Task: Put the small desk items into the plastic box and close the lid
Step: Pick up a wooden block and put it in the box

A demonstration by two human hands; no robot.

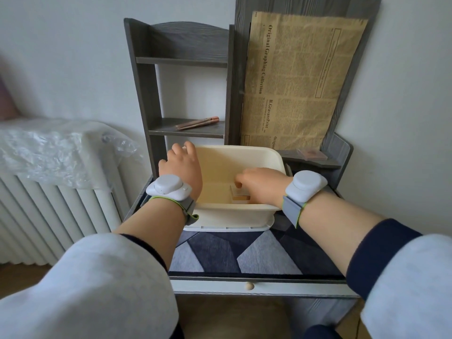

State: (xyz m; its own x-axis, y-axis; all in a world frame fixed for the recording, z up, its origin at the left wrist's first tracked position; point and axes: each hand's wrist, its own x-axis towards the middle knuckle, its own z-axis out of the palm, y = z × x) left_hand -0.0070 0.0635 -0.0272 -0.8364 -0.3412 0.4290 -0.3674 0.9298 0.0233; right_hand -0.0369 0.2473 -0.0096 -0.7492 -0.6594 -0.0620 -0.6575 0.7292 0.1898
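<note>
A cream plastic box (234,211) stands open on the desk, resting on its white lid (227,227), whose edge shows under the front wall. My left hand (182,165) grips the box's left rim. Reaching down inside the box, my right hand (261,183) has its fingers closed on a small tan block (241,194) near the front wall. A copper-coloured pen (198,123) lies on the lower shelf behind the box. A small brown flat packet (310,154) lies on the ledge at the right.
A dark grey shelf unit (151,99) stands right behind the box. A brown printed paper sheet (300,79) leans against the back board. A grey-blue patterned mat (244,253) covers the desk front. A white radiator (49,211) under plastic wrap stands to the left.
</note>
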